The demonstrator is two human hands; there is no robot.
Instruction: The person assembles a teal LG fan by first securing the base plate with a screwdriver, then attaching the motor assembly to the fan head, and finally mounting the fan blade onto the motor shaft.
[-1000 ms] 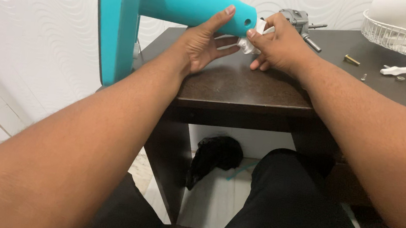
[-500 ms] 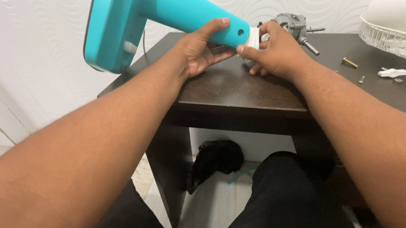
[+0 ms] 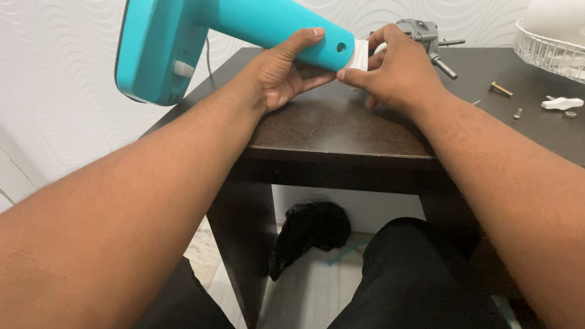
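Note:
A turquoise fan stand [image 3: 249,9] with a flat round base lies tilted over the left end of a dark wooden table [image 3: 345,130]. My left hand [image 3: 283,68] grips its narrow neck from below, thumb on top. My right hand [image 3: 393,67] pinches a white plastic piece [image 3: 360,52] pushed against the open end of the neck. Just behind my right hand sits a grey metal motor [image 3: 427,35] with a shaft; how it joins the white piece is hidden.
On the table's right side lie a brass bolt [image 3: 501,89], a small screw [image 3: 517,113], a white plastic knob [image 3: 562,103] and a white wire fan guard [image 3: 577,59]. A black bag [image 3: 311,230] lies on the floor under the table. My legs are below.
The turquoise stand has tipped so its base swung down and left, showing its edge. The white piece has gone from loose in my right hand to seated against the neck's end.

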